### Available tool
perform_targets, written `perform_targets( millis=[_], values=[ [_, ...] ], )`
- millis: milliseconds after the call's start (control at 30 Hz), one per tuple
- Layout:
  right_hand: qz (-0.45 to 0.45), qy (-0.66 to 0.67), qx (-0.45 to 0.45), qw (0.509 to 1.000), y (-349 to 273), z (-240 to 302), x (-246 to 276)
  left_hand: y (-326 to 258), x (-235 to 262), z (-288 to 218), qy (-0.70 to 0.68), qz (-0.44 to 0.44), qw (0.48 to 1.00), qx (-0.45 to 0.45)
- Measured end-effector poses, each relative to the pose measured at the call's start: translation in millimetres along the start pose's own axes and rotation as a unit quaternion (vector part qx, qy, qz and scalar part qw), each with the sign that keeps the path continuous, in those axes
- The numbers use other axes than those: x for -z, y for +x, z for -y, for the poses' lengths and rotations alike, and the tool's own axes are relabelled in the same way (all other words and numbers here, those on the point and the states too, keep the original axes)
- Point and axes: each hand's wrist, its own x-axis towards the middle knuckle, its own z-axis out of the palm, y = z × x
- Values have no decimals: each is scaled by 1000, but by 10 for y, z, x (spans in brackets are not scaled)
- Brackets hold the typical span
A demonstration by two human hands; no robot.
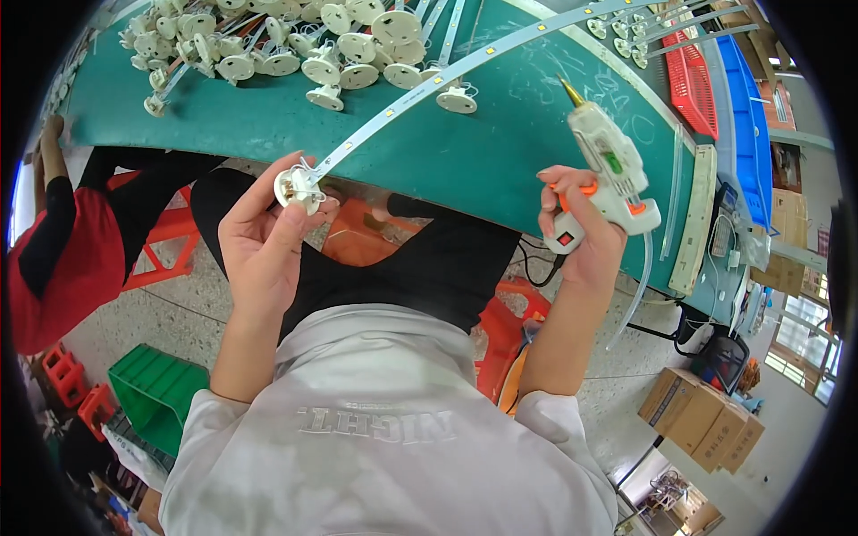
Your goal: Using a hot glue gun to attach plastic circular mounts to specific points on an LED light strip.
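Between the fingertips of my left hand [268, 223] is a round white end cap [299, 188] with thin white wires on it. A long LED strip [429, 87] runs from this cap up and to the right over the bench, dotted with small yellow LEDs. My right hand [585, 219] grips a white hot glue gun [612, 161] by its handle, fingers around the orange trigger. Its brass nozzle points up and left, away from the cap. A clear glue stick [642, 281] hangs out of its back end.
Many white caps on strips [357, 54] lie piled across the far side of the green bench [375, 125]. To the right are a red basket [690, 85], a blue tray [744, 116] and cardboard boxes [697, 415]. A person in red [76, 250] sits at left, near a green crate [161, 393].
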Motion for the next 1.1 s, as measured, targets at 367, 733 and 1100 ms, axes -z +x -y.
perform_targets(
  millis=[367,733,1100],
  values=[
    [-11,-1,-67,998,-106,-138,-332,-24,45,17,-75,-7,997,9],
    [133,-303,63,942,-671,-324,-749,-88,-3,-69,42,20,999,-15],
    [146,-278,123,941,-734,-366,-962,-149,240,-149,279,89,929,-227]
  ],
)
